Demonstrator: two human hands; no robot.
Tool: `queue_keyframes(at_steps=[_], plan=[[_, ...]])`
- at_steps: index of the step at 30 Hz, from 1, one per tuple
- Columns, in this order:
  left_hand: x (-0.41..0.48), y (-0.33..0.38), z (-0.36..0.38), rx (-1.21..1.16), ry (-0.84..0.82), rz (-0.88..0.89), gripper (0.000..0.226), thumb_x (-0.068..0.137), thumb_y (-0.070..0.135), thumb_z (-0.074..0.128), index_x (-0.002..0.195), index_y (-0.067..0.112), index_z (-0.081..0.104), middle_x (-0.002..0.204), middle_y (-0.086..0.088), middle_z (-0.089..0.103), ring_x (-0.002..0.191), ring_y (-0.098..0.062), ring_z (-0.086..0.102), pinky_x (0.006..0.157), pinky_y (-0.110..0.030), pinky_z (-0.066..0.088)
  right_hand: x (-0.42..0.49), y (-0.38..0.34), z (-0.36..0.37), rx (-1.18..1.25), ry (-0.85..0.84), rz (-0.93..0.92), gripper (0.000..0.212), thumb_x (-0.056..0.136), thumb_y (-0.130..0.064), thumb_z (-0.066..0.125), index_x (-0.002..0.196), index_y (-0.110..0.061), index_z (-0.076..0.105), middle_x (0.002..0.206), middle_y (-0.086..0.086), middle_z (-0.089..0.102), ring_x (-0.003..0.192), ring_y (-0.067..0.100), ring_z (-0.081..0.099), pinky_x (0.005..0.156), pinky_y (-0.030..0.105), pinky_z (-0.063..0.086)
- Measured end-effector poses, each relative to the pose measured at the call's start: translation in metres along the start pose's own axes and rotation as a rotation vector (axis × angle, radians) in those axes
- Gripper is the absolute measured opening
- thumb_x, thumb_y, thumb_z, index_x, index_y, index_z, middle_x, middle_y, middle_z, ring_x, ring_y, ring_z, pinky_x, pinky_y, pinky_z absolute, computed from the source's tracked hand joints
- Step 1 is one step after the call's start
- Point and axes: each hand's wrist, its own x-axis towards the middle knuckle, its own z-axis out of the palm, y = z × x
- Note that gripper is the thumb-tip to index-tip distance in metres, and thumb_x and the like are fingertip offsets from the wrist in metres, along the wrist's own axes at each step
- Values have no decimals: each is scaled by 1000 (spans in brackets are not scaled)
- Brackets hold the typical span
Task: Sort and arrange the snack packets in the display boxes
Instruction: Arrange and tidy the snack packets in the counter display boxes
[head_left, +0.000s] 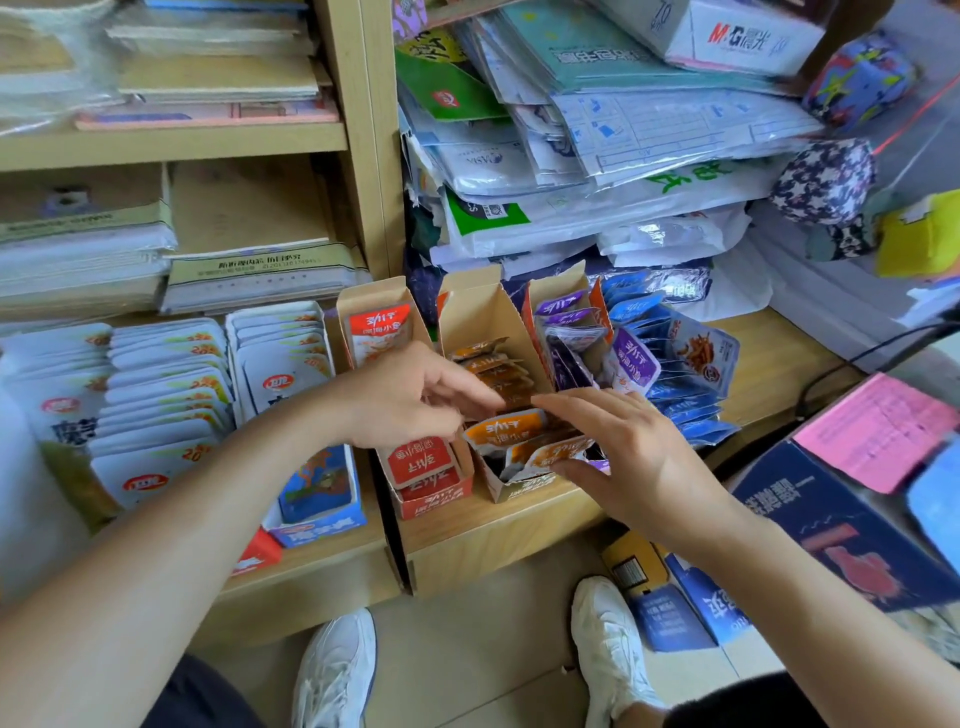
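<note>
Orange packets (511, 434), leaning fwd at front of the centre-frame display box (475, 312), are only propped by the right hand (618, 452), fingers straight & spread (left hand (400, 400) grip can't be told), so they could be spilled over the low lip if released.

orange packets (506, 431), red packets (423, 460), purple packets (631, 358), blue packets (680, 395)

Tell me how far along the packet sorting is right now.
Done, apparently: the red packets sit in the red box. In hand: the left hand and right hand are both at the orange packets, whose front ones lean askew in the orange box. Left: the purple packets look jumbled in their box, and the blue packets fan out loosely to its right.
</note>
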Motion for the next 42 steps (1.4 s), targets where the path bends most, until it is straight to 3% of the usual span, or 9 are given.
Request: queue_keyframes(at_steps=[6,10,15,22,28,32,36,39,42], plan=[[-1,9,9,44,121,52,20,85,17,80,103,24,79,89,22,76,80,-5,74,79,-33,62,-15,-5,8,3,213,179,87,70,-33,89,143,-9,49,133,5,56,122,21,50,104,34,43],[1,12,17,32,308,83,9,83,12,81,91,17,81,78,9,77,71,-7,73,75,-32,61,-20,-2,15,-64,282,329,77,68,-44,88,132,-12,61,109,0,71,112,24,48,90,41,38],[0,16,28,-18,353,112,7,81,15,82,87,14,79,72,1,76,65,-13,74,69,-37,63,-18,-11,18,74,213,318,74,73,-26,88,140,-18,57,117,-3,58,121,17,46,91,40,30],[1,20,36,-127,371,9,31,66,43,85,76,14,77,64,-4,73,61,-22,72,64,-31,60,-15,-8,16,175,153,302,84,79,-27,84,151,-31,41,125,-13,59,120,13,43,93,39,33],[13,25,53,-290,398,-197,53,55,50,84,94,16,72,71,-2,76,65,-22,74,56,-27,57,-17,-4,16,85,146,279,92,78,-34,83,155,-24,33,146,-7,48,133,17,38,97,40,31],[15,29,54,-183,387,-208,37,68,52,82,80,18,76,68,3,75,58,-15,72,54,-24,55,-17,-5,14,-16,62,144,88,82,-36,77,156,-30,31,153,-10,41,132,17,37,94,40,32],[11,25,35,-167,388,-188,35,90,52,64,87,20,79,67,2,73,54,-9,63,52,-20,44,-16,-3,12,-21,44,49,64,82,-30,79,140,-30,53,143,-13,49,124,17,44,89,37,31],[9,10,16,74,551,-52,11,89,38,72,90,30,79,72,12,71,67,1,61,62,-18,47,-18,-1,9,-18,31,23,55,80,-31,81,130,-29,60,129,-16,56,119,14,47,85,33,28],[8,1,9,316,388,27,21,80,47,77,99,39,76,91,18,66,88,-1,57,76,-30,49,-18,1,6,-8,4,5,48,81,-31,80,126,-31,62,124,-18,58,116,11,48,84,30,24]])
